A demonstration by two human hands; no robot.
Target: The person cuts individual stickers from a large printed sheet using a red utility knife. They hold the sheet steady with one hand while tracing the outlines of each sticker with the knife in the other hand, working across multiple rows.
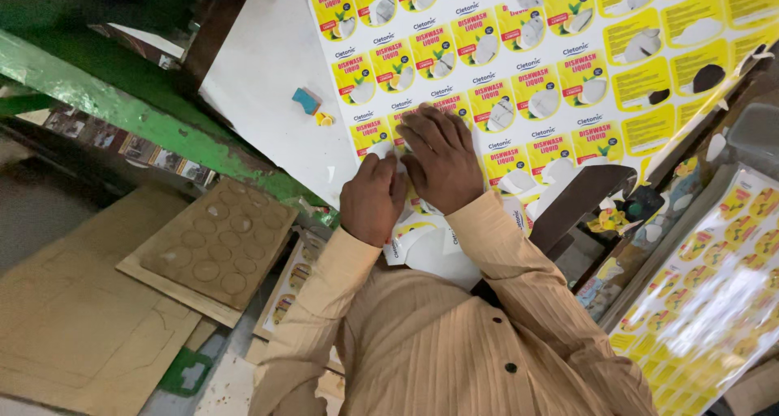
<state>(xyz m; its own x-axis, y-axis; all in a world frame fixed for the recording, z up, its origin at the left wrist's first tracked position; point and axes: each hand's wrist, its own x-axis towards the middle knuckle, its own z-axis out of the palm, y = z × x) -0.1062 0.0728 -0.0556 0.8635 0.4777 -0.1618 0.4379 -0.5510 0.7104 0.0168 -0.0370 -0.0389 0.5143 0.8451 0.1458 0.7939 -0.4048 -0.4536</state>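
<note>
The label sheet (519, 83), printed in rows of yellow labels, lies flat on a white board (268, 67) and runs long from the hands toward the upper right. Both hands rest on the sheet's near lower-left corner. The right hand (442, 160) lies palm down on the sheet, fingers together and flat, pressing on a label rather than gripping. The left hand (373, 198) sits just beside it, touching, its fingers curled, their tips at the sheet's edge; whether they pinch a label I cannot tell. Below the hands peeled white backing (434, 250) curls off the sheet. Left of the sheet a small blue block (307, 101) sits on the board. Right of the sheet more sheets (714, 294) lie stacked
</note>
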